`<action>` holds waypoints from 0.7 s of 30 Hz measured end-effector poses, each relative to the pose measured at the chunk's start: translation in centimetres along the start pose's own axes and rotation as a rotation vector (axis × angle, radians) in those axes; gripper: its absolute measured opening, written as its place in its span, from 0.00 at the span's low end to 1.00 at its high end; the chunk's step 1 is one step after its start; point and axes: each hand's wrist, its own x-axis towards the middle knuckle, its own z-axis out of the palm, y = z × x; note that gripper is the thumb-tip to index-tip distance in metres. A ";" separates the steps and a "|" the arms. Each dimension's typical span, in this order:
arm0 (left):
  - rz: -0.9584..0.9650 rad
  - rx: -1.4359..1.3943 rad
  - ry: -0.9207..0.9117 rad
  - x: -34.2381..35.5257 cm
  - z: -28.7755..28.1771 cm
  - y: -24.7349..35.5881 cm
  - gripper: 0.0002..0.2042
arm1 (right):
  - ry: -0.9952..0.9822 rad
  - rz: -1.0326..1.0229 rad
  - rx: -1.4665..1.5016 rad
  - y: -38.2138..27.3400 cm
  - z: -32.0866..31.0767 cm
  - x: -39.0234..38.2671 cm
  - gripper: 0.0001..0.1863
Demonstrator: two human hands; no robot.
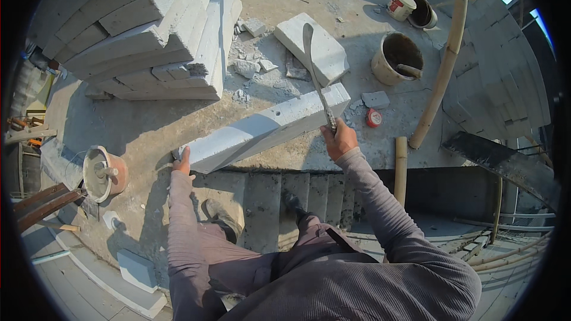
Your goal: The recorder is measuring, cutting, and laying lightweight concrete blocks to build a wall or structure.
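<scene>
A long pale grey concrete block [256, 129] stands on its narrow side along the edge of the landing. My left hand [183, 163] grips its near-left end. My right hand [339, 141] is closed on the handle of a long curved metal blade [311, 65], held raised beside the block’s far-right end. Another block [291, 35] lies flat behind, among broken chunks [246, 69]. A small red round item [373, 117] lies to the right of my right hand.
Block stacks [148, 18] rise left and right. Buckets stand at right [383, 68] and left [98, 187]. Bamboo poles [440, 83] stand at right. Concrete steps [262, 214] descend under my feet, beside a dark opening [440, 193]. A dark plank [505, 163] slants at far right.
</scene>
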 end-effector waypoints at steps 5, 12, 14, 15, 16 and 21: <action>0.017 0.039 0.147 -0.4 2.0 -2.0 0.59 | -0.047 0.004 -0.177 -2.8 1.9 -2.9 0.18; 0.144 0.190 0.206 0.0 2.0 -1.5 0.58 | 0.388 -0.506 0.058 -5.4 -1.2 -3.2 0.15; 0.091 0.258 0.262 -0.4 2.2 -1.2 0.58 | 0.414 -0.468 0.044 -4.8 -0.7 -3.4 0.15; 0.136 0.225 0.270 -0.6 2.3 -1.1 0.59 | 0.284 -0.346 -0.083 -4.4 0.0 -3.5 0.15; 0.157 0.200 0.262 -0.7 2.4 -1.0 0.60 | 0.146 -0.193 -0.216 -4.1 0.8 -3.4 0.16; 0.138 0.123 0.178 -0.3 2.2 -1.1 0.62 | -0.095 -0.013 -0.283 -2.9 1.4 -1.8 0.16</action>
